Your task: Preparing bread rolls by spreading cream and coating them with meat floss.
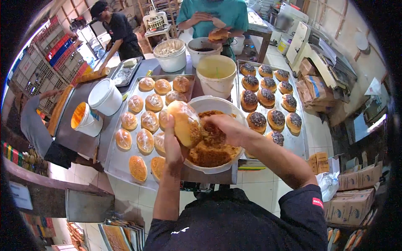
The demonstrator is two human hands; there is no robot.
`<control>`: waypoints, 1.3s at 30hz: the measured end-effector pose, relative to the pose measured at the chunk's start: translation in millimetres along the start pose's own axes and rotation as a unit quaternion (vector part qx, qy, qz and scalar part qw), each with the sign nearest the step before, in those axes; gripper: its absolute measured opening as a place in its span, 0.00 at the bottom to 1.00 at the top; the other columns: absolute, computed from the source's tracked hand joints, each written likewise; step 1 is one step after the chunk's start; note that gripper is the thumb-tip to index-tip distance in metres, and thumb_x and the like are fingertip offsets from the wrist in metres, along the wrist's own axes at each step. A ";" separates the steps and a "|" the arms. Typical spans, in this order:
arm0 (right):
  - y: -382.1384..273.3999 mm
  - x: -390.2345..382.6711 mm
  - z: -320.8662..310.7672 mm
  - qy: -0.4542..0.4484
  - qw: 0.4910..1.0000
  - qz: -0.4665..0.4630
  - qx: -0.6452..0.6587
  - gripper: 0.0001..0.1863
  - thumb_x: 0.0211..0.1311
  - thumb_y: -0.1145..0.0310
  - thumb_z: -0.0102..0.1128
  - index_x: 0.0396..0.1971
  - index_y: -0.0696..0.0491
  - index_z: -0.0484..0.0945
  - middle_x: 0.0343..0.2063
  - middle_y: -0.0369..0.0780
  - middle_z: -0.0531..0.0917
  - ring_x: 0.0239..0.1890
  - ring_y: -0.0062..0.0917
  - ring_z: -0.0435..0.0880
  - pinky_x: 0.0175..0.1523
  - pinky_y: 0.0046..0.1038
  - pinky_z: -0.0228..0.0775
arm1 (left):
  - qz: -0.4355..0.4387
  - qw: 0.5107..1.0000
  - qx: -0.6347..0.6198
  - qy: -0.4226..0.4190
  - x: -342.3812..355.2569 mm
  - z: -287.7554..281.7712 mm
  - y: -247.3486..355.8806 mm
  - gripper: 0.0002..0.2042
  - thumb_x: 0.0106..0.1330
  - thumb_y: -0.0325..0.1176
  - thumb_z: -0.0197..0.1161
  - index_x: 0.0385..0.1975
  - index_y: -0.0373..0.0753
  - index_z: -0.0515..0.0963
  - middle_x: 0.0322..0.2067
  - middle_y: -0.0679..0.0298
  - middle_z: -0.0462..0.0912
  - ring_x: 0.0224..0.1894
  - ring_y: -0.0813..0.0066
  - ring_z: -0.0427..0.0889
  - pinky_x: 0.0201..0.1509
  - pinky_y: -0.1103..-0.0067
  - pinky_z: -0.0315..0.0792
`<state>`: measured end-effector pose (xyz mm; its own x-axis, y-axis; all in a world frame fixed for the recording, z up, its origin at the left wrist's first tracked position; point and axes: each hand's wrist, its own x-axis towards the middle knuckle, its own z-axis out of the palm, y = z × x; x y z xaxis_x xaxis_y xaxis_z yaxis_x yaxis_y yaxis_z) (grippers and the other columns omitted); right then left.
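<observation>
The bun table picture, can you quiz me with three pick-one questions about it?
1. Where is the bun in the left hand?
A over the white bowl
B on the floor
C inside the yellow bucket

2. What colour are the toppings on the buns on the right tray?
A green
B dark brown
C pink

3. What is the right hand doing?
A resting flat on the tray
B waving
C dipping into brown crumbs

Answers: 1 A, the bun hangs above the bowl's rim. 2 B, they look chocolate-dark. 3 C, the fingers touch the crumbs.

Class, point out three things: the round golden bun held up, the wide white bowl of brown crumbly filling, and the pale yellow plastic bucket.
Round golden bun (185, 122), head view, glazed top.
Wide white bowl (209, 102), head view, far rim.
Pale yellow plastic bucket (216, 87), head view, front wall.
</observation>
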<state>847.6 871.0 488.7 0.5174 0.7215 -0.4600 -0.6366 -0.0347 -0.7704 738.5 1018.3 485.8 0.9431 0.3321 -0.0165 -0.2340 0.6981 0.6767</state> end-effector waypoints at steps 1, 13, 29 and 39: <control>-5.9 -7.1 3.5 0.004 1.000 -0.001 0.003 0.18 0.69 0.58 0.53 0.47 0.57 0.79 0.42 0.41 0.85 0.41 0.28 0.84 0.47 0.32 0.78 | -0.010 0.999 0.047 -0.008 0.4 1.5 -4.5 0.26 0.76 0.50 0.43 0.63 0.36 0.64 0.56 0.57 0.74 0.59 0.62 0.74 0.64 0.67 0.67; -49.1 -32.2 30.2 -0.101 0.990 -0.085 0.054 0.23 0.74 0.50 0.43 0.51 0.55 0.75 0.48 0.38 0.81 0.48 0.25 0.80 0.57 0.30 0.70 | 0.183 0.754 0.626 -0.075 -3.4 33.2 -7.6 0.28 0.74 0.44 0.49 0.69 0.35 0.59 0.63 0.47 0.63 0.66 0.53 0.62 0.71 0.66 0.54; 56.2 9.2 -3.6 -0.095 0.544 -0.196 -0.811 0.22 0.50 0.65 0.62 0.46 0.60 0.81 0.36 0.55 0.83 0.44 0.46 0.83 0.48 0.46 0.74 | -0.035 0.997 -0.063 -0.010 -0.7 -1.8 8.9 0.28 0.75 0.53 0.39 0.63 0.38 0.64 0.58 0.51 0.73 0.58 0.48 0.75 0.65 0.52 0.69; 3.6 -18.3 6.4 0.038 0.997 0.019 0.060 0.20 0.72 0.60 0.45 0.52 0.57 0.77 0.46 0.42 0.84 0.44 0.31 0.83 0.54 0.35 0.75 | 0.113 0.989 0.033 0.093 15.6 4.9 -16.0 0.25 0.75 0.49 0.46 0.64 0.39 0.63 0.56 0.54 0.74 0.57 0.54 0.75 0.62 0.64 0.70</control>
<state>832.1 862.1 497.2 0.5307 0.6665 -0.5236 -0.7182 0.0256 -0.6954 758.1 1009.2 478.3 0.8075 0.5898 0.0090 -0.4112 0.5518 0.7255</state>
